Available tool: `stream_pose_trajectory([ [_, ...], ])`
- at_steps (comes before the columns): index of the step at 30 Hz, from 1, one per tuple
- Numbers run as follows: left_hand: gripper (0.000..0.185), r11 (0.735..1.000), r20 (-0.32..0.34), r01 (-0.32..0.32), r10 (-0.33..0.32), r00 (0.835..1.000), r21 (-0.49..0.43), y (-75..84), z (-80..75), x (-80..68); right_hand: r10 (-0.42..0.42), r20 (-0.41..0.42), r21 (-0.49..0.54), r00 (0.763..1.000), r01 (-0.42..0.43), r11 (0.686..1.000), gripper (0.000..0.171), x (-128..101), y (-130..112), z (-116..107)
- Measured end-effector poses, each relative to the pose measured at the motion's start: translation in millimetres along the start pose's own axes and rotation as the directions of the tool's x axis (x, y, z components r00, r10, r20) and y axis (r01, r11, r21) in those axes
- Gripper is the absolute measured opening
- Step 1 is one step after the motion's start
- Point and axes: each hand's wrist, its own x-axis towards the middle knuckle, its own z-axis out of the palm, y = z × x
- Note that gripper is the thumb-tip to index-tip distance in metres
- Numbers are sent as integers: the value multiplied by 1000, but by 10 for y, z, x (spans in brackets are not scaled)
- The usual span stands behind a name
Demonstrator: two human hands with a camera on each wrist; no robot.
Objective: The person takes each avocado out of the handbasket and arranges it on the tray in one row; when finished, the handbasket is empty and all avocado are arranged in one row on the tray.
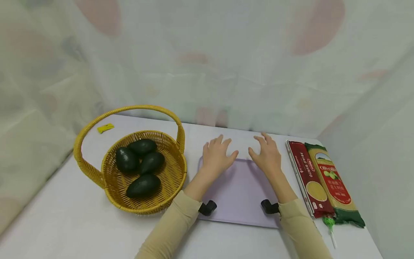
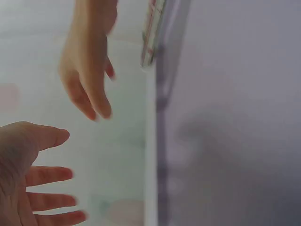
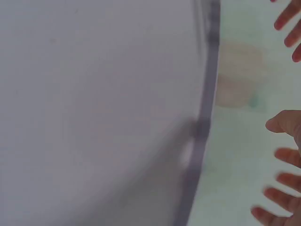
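Both hands hover over the far part of a pale purple tray [image 1: 240, 196], holding nothing. The left hand [image 1: 216, 154] has its fingers spread and its thumb toward the right hand. Mirroring it, the right hand [image 1: 267, 154] has spread, slightly bent fingers. In the left wrist view the left hand's fingers [image 2: 49, 175] are apart with only air between them. The right wrist view shows the right hand's fingers [image 3: 282, 197] likewise apart. Left of the tray stands a yellow wicker basket [image 1: 176, 172] with a tall handle, holding several dark green avocados [image 1: 143, 186].
On the right lie a dark red spaghetti pack [image 1: 310, 180] and a green-ended pasta bag [image 1: 334, 180] side by side. A green lollipop [image 1: 329, 222] lies by their near ends. Behind the basket is a small yellow packet [image 1: 105, 128]. Patterned curtains [image 1: 207, 72] border the table.
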Motion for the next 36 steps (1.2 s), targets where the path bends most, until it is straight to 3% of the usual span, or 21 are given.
stream_pose_trajectory([
  [4, 32, 991, -48, -123, 120, 992, -55, 36, -256, -239, -94, -29, 102, 995, 97, 990, 21, -29, -110, -23],
  [8, 19, 968, -73, -177, 166, 983, -180, -63, -556, -474, -178, -8, 233, 984, 175, 956, 8, -25, -261, -69],
  [10, 14, 941, -68, -193, 181, 981, -279, -170, -705, -600, -199, 48, 298, 979, 176, 938, 5, -21, -364, -99],
  [15, 8, 834, -23, -208, 229, 973, -511, -600, -1077, -910, -227, 244, 407, 943, 113, 906, 3, -21, -669, -181],
  [17, 10, 805, -21, -211, 240, 970, -555, -802, -1248, -1036, -248, 309, 429, 918, 98, 898, 5, -20, -787, -202],
  [19, 14, 794, -44, -219, 236, 971, -567, -989, -1431, -1163, -279, 357, 447, 891, 100, 889, 5, -12, -897, -205],
  [24, 30, 817, -201, -274, 197, 960, -508, -1348, -1853, -1445, -368, 443, 511, 817, 107, 853, 7, 47, -1171, -197],
  [28, 39, 834, -365, -341, 183, 913, -433, -1513, -2092, -1559, -442, 494, 564, 749, 110, 818, 10, 100, -1355, -197],
  [31, 39, 830, -466, -379, 166, 869, -410, -1591, -2240, -1584, -505, 516, 603, 692, 126, 788, 12, 136, -1494, -184],
  [35, 34, 811, -552, -384, 92, 828, -441, -1645, -2394, -1562, -593, 527, 657, 609, 151, 739, 17, 191, -1689, -163],
  [36, 34, 818, -565, -375, 75, 822, -437, -1655, -2425, -1554, -613, 529, 668, 587, 158, 727, 18, 209, -1737, -159],
])
